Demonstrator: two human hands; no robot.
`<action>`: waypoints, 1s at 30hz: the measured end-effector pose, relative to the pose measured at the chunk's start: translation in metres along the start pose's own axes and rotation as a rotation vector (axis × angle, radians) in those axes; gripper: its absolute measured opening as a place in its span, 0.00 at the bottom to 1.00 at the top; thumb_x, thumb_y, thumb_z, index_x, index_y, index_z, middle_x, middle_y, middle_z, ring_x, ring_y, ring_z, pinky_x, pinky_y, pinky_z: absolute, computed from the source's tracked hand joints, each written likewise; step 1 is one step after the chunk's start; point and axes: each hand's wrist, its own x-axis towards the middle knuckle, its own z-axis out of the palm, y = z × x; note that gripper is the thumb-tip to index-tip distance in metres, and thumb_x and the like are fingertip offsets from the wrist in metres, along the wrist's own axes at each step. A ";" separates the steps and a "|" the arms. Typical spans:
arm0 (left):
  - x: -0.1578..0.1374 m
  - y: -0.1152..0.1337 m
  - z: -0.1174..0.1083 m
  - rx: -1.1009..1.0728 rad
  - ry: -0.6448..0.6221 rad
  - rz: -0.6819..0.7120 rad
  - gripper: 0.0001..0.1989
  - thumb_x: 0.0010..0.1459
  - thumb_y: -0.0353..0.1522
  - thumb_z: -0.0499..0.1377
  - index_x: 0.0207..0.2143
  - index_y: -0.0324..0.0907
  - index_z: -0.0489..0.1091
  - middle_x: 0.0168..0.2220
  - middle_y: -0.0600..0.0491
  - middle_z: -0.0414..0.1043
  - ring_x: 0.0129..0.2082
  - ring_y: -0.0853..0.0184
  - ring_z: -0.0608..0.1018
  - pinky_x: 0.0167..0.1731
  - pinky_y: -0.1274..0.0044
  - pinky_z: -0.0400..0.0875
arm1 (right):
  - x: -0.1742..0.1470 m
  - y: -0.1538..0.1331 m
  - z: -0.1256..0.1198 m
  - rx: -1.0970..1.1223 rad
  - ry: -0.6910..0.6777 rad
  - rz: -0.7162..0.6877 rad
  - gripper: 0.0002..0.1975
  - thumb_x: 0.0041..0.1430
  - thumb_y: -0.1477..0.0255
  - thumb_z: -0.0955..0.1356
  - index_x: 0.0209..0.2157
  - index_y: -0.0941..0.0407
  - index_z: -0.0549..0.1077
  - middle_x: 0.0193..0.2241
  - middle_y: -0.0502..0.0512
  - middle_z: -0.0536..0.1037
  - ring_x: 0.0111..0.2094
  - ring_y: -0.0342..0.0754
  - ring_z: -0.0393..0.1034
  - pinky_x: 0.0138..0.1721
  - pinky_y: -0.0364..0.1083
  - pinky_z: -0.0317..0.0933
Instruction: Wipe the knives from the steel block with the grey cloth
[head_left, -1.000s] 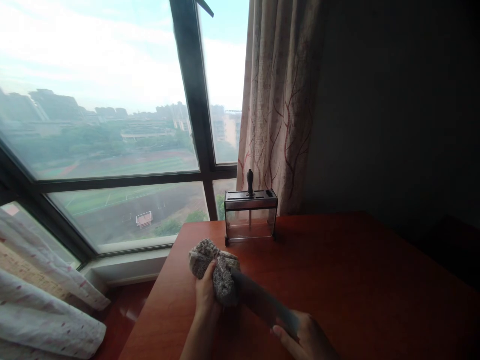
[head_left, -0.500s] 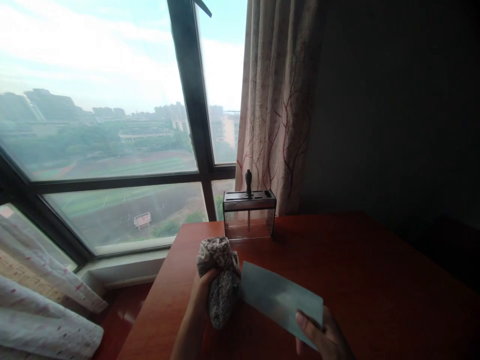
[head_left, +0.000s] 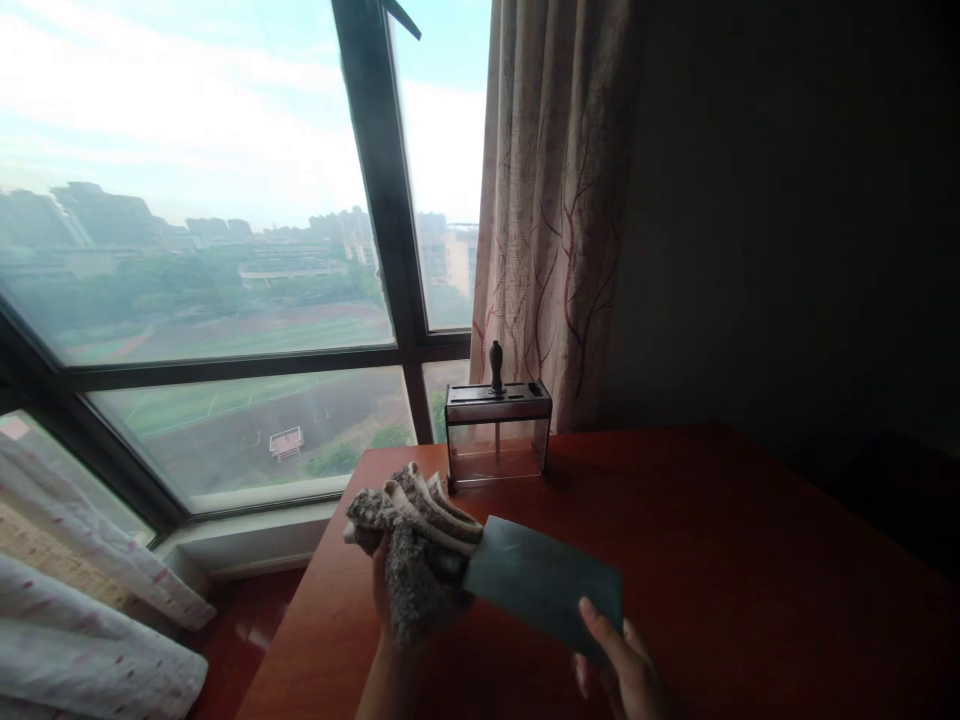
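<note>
Plainly, right hand (head_left: 621, 655) grips blade (head_left: 551, 575) by one end, left hand (head_left: 382, 592) clutches cloth (head_left: 412, 575) at the other

Daylight enters through the window (head_left: 202, 300) at left, where the sky (head_left: 195, 110) partly burns out to white and distant buildings (head_left: 105, 215) look hazy. The floor (head_left: 251, 632) catches faint glare; the table (head_left: 675, 540) is dim, the right-hand wall (head_left: 757, 250) nearly black.

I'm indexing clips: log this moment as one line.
left hand: gripping gray cloth; right hand: holding cleaver; cloth: at cleaver's left end; knife block: upright on table
</note>
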 end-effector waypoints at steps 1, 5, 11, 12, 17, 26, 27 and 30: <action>0.002 -0.001 0.002 -0.026 0.008 0.019 0.24 0.57 0.47 0.51 0.48 0.45 0.73 0.40 0.47 0.80 0.47 0.52 0.77 0.48 0.65 0.72 | -0.002 0.004 0.007 -0.059 -0.005 -0.019 0.26 0.47 0.43 0.66 0.18 0.53 0.69 0.13 0.50 0.69 0.19 0.48 0.66 0.25 0.47 0.62; 0.004 -0.009 0.006 -0.110 0.039 -0.013 0.19 0.62 0.38 0.50 0.47 0.42 0.74 0.36 0.49 0.81 0.41 0.58 0.80 0.47 0.69 0.73 | -0.006 0.019 0.030 -0.312 -0.104 -0.171 0.31 0.55 0.43 0.59 0.12 0.53 0.66 0.13 0.52 0.70 0.21 0.49 0.69 0.28 0.45 0.62; 0.006 -0.032 0.000 -0.114 0.012 -0.174 0.17 0.60 0.33 0.53 0.47 0.36 0.74 0.36 0.46 0.81 0.40 0.58 0.81 0.50 0.67 0.71 | 0.008 0.025 0.034 -0.643 -0.252 -0.623 0.25 0.65 0.56 0.56 0.20 0.54 0.70 0.20 0.52 0.75 0.23 0.46 0.72 0.30 0.42 0.61; 0.007 -0.036 -0.001 -0.115 0.023 -0.181 0.18 0.60 0.34 0.53 0.49 0.36 0.73 0.37 0.46 0.81 0.41 0.57 0.81 0.51 0.67 0.70 | 0.011 0.023 0.034 -0.713 -0.275 -0.715 0.23 0.66 0.59 0.57 0.23 0.55 0.70 0.21 0.52 0.75 0.24 0.45 0.72 0.29 0.42 0.60; 0.012 -0.047 -0.009 -0.119 0.068 -0.128 0.22 0.59 0.33 0.56 0.55 0.35 0.68 0.38 0.45 0.81 0.40 0.57 0.81 0.54 0.68 0.65 | 0.018 0.014 0.030 -0.952 -0.270 -0.998 0.16 0.67 0.67 0.58 0.26 0.54 0.67 0.22 0.50 0.75 0.23 0.44 0.70 0.26 0.41 0.56; 0.007 -0.020 0.001 -0.108 0.137 -0.172 0.17 0.58 0.32 0.56 0.49 0.39 0.73 0.33 0.48 0.82 0.41 0.56 0.81 0.53 0.68 0.67 | 0.014 0.017 0.024 -1.133 -0.265 -1.275 0.15 0.67 0.71 0.56 0.30 0.54 0.69 0.18 0.50 0.74 0.19 0.45 0.69 0.23 0.44 0.51; 0.006 -0.018 0.003 -0.117 0.126 -0.155 0.17 0.58 0.32 0.56 0.49 0.40 0.73 0.33 0.48 0.82 0.42 0.57 0.81 0.54 0.68 0.67 | 0.014 0.018 0.024 -1.161 -0.254 -1.300 0.16 0.67 0.72 0.56 0.29 0.54 0.69 0.18 0.50 0.73 0.19 0.45 0.68 0.23 0.45 0.51; 0.004 -0.016 0.006 -0.132 0.080 -0.140 0.18 0.60 0.35 0.56 0.52 0.42 0.71 0.35 0.48 0.82 0.43 0.57 0.80 0.54 0.68 0.66 | 0.013 0.019 0.023 -1.219 -0.213 -1.328 0.17 0.67 0.75 0.56 0.26 0.54 0.69 0.16 0.49 0.72 0.18 0.44 0.67 0.22 0.45 0.49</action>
